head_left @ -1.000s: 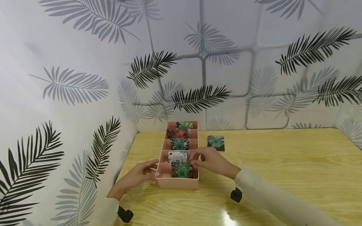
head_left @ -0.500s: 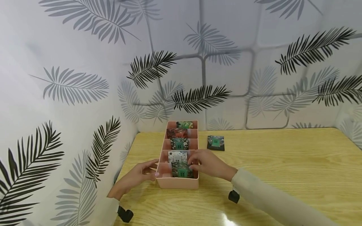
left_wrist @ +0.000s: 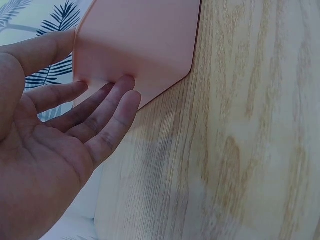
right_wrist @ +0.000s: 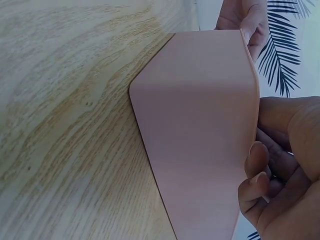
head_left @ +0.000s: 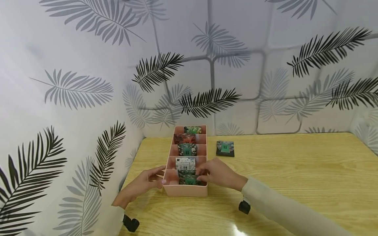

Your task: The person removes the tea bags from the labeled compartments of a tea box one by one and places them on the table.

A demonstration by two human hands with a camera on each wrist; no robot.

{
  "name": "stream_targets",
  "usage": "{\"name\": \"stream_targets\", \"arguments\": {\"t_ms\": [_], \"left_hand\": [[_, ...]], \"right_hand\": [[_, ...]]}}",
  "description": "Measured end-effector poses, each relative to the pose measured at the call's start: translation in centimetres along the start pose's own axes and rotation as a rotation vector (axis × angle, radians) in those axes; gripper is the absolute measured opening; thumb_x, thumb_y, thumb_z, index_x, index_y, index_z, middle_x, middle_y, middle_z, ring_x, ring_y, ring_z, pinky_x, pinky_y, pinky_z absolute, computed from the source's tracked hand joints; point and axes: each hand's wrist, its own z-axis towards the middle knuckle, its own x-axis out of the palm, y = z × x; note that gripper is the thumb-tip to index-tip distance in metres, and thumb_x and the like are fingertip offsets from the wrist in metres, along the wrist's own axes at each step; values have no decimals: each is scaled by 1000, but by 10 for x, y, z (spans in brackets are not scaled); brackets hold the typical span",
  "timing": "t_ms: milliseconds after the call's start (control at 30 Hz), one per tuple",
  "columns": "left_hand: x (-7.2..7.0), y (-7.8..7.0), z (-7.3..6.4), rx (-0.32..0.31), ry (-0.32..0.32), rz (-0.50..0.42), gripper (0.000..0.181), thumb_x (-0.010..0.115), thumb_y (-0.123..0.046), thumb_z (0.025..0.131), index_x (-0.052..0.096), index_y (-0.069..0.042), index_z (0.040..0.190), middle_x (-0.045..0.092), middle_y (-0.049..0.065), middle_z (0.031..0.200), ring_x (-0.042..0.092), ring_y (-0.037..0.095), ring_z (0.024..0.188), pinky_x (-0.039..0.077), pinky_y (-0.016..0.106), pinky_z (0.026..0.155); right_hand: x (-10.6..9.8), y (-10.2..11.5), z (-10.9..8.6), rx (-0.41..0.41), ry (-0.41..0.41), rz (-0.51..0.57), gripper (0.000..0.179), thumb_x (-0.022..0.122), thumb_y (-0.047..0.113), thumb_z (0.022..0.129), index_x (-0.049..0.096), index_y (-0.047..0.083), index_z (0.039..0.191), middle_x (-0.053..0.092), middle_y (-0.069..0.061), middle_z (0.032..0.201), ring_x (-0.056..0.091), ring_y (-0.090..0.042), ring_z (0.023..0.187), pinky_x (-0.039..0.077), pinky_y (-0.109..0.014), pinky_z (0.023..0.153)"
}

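Note:
A long pink divided box (head_left: 186, 190) stands on the table, one printed packet or more in each compartment. My right hand (head_left: 220, 173) reaches over the box's right rim and pinches the right edge of a dark green packet (head_left: 186, 179) in the nearest compartment. In the right wrist view, the curled fingers (right_wrist: 257, 157) of that hand are at the rim and the packet is hidden behind the wall (right_wrist: 200, 130). My left hand (head_left: 144, 183) rests its fingertips on the outer left wall, thumb at the near left corner; its fingers (left_wrist: 117, 120) look loosely extended in the left wrist view.
Behind the nearest compartment sit a white packet (head_left: 185, 163), a dark flowered packet (head_left: 187, 149), a red packet (head_left: 184, 139) and a green-yellow packet (head_left: 192, 130). Another dark packet (head_left: 225, 149) lies on the wooden table (head_left: 283, 170) right of the box. A leaf-patterned wall covering (head_left: 236, 114) borders the table.
My right hand has shifted slightly down and left, and the dark green packet sits lower in the nearest compartment. My left hand and the box have stayed in place.

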Motion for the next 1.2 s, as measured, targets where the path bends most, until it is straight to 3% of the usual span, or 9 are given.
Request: {"name": "stream_targets", "arguments": {"t_ms": [200, 433, 800, 1200], "left_hand": [[0, -1, 0, -1, 6, -2, 69, 64, -25, 93, 30, -10, 151, 40, 18, 143, 53, 30, 114, 49, 53, 89], [1, 0, -1, -4, 9, -6, 70, 64, -26, 93, 29, -12, 151, 37, 14, 146, 54, 26, 112, 48, 53, 90], [1, 0, 0, 6, 1, 10, 70, 66, -25, 91, 30, -12, 151, 36, 15, 148, 54, 27, 113, 50, 48, 90], [1, 2, -1, 10, 29, -27, 68, 62, -27, 95, 27, -14, 152, 39, 20, 143, 55, 30, 111, 47, 56, 89]], "right_hand": [[1, 0, -1, 1, -16, 0, 7, 69, 27, 89, 75, 23, 89, 66, 16, 78, 55, 0, 58, 45, -19, 53], [-5, 1, -3, 85, -57, 81, 10, 65, 30, 92, 74, 26, 95, 66, 19, 84, 41, -5, 48, 32, -20, 46], [-27, -5, -9, 128, -193, 156, 8, 63, 34, 93, 71, 32, 95, 67, 18, 83, 55, -9, 62, 46, -27, 53], [-52, -15, -15, 163, -325, 199, 11, 65, 34, 91, 71, 30, 99, 67, 14, 86, 62, -13, 71, 52, -28, 62]]}}
